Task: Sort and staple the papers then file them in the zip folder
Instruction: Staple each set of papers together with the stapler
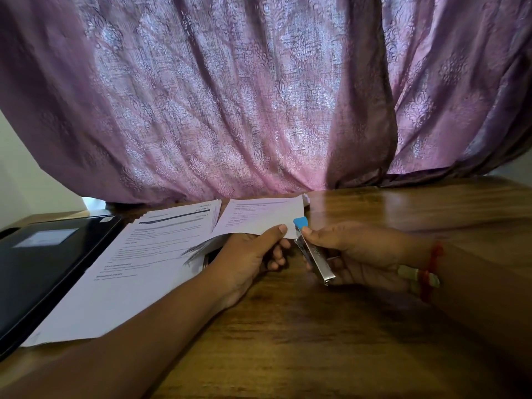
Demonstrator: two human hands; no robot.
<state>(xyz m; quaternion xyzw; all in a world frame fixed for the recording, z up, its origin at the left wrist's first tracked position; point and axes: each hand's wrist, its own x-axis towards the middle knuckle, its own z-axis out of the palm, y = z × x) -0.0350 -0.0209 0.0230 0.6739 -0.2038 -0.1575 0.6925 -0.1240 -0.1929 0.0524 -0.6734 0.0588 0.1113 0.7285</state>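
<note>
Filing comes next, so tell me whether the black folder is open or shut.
Shut, it seems: the black folder lies flat with its cover on top, and the papers overlap its right edge. No zip shows.

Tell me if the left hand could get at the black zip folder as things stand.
Probably not right away. The left hand pinches a set of papers that the stapler in the right hand is closing on. The zip folder lies uncovered on that side, so once the papers are released it looks reachable.
</note>
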